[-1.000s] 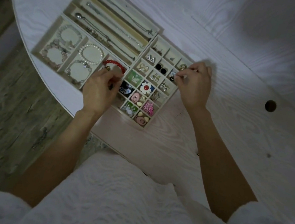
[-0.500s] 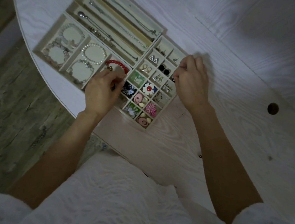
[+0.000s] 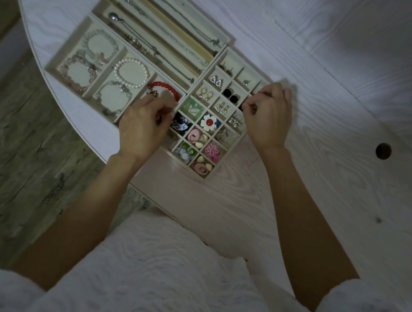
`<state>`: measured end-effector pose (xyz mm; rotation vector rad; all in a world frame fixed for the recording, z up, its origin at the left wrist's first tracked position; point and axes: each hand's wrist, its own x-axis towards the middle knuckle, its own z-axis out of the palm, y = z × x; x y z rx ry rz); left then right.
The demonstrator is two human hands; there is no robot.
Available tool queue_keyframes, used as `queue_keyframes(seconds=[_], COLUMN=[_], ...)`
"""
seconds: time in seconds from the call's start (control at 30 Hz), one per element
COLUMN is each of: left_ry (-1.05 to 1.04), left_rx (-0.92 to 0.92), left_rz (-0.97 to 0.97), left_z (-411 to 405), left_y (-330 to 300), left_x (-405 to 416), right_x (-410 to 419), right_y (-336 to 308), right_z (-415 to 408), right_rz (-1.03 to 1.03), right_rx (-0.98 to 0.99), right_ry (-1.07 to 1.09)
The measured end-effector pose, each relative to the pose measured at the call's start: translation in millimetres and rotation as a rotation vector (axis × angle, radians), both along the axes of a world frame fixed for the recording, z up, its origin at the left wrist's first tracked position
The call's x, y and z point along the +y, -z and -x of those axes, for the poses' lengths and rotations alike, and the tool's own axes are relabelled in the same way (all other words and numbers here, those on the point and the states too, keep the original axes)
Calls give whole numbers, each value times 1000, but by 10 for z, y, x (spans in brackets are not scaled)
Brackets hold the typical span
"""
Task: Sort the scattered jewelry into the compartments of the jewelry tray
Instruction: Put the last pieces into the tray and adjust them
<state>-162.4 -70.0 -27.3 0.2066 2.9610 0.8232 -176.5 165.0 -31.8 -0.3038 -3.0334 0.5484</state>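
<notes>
— From the head camera, what's on the counter [image 3: 326,169]?

— One pale jewelry tray [image 3: 225,36], lying at a slant near the counter's curved edge. It has three long slots at the far side, each with one chain necklace [image 3: 169,18] in it, as far as I can make out in this dim light.

— And the bracelets?

— Four beaded ones in the two wider compartments at the left, among them a white pearl bracelet [image 3: 131,72]. A fifth, the red bead bracelet [image 3: 166,88], lies in the next compartment along, half hidden by the left hand [image 3: 144,125].

— What's that hand doing?

— Its fingers are curled and pinched together just over the red bracelet's compartment. Whether it grips something small there, I cannot tell.

— The other one?

— The right hand [image 3: 268,116] hovers over the tray's right edge, thumb and forefinger pinching a tiny dark piece I can't identify.

— The small squares between the hands?

— A grid of them. I count a pair of triangular earrings [image 3: 215,81], a pair of black studs [image 3: 230,95], and one white flower piece with a red centre [image 3: 210,123]; more hold pink and green bits. The right hand covers some cells.

— Anything else?

— A round hole [image 3: 383,151] in the counter, well to the right, and the person's white garment [image 3: 172,280] below.
</notes>
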Motion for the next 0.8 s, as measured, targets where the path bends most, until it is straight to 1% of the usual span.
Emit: queue_keyframes(seconds=[0.1,0.33,0.4,0.47,0.53,0.63,0.7,0.77,0.8], left_ry=[1,20,22,32,88,252,366,427,425], left_rx=[5,22,65,146,197,184,152,125,115], left_rz=[-1,14,68,112,75,16,57,116,144], left_z=[-6,9,-3,-39,-100,-229,-316,-367,-366], left_y=[4,18,21,1,-68,-126,-100,-52,-26], left_x=[6,-3,14,67,231,577,809,995,1034], right_x=[-27,24,97,199,350,566,725,933,1041], right_y=[3,-34,-103,-201,-297,-333,-318,-270,-218], right_z=[-9,-47,-132,-309,-587,-1111,-1485,-1827,-1939], right_rz=[3,43,84,161,207,196,200,255,285], right_rx=[2,15,43,98,116,66,45,45,43], right_ry=[38,48,85,139,172,178,240,370,433])
